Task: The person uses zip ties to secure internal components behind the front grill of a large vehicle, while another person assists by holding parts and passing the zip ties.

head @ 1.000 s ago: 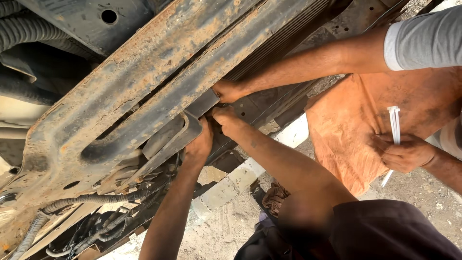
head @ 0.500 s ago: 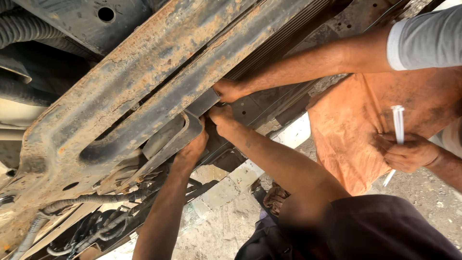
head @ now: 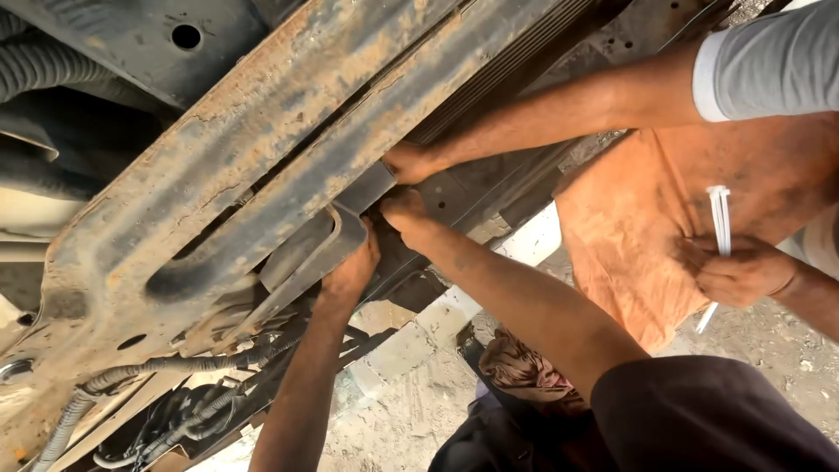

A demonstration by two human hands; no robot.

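At the middle of the frame a grey metal bracket [head: 328,240] sits against the underside of a rusty frame rail [head: 262,175] that runs from lower left to upper right. The left hand [head: 350,271] presses up on the bracket's lower edge, fingers curled around it. The right hand [head: 404,212] pinches the bracket's upper end, fingers together. Just above, a co-worker's hand [head: 411,162] grips the same end. At the right, another co-worker's hand [head: 738,271] holds white zip ties [head: 720,218] before an orange cloth [head: 638,236]. Corrugated wiring conduit [head: 157,371] hangs lower left.
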